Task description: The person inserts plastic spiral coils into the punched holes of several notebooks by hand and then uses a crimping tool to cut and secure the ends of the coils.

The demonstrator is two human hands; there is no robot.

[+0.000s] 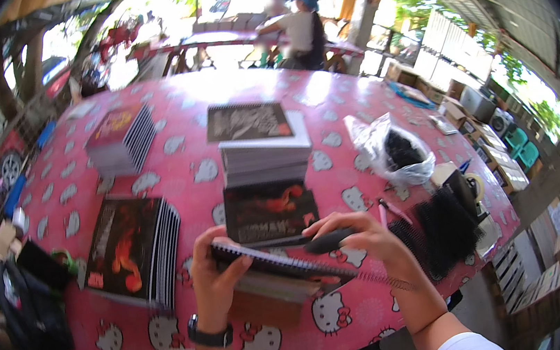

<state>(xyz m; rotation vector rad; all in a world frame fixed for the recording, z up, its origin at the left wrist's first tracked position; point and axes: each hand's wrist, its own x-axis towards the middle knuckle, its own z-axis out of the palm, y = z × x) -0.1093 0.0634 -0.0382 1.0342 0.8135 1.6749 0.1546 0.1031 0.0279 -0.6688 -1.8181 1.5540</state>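
Note:
My left hand (212, 274), with a dark watch on the wrist, grips a notebook (273, 265) by its left end, spine edge up. A thin dark spiral coil (387, 278) runs along that edge and sticks out past its right end, under my right forearm. My right hand (363, 228) closes around a dark, smooth oval object (329, 242) close to the spine; its kind is unclear. Below the notebook is a brown block-like stack (265, 308), partly hidden. Just beyond my hands lies a dark printed cover (270, 210), in front of a thick stack of pages (264, 159).
Spiral-bound notebooks stand stacked at left (125, 250) and back left (119, 135). Loose black coils (444, 232) lie at right, near a clear plastic bag (392, 150) with black contents. The table (185, 141) has a pink patterned cover. People (300, 29) sit at a farther table.

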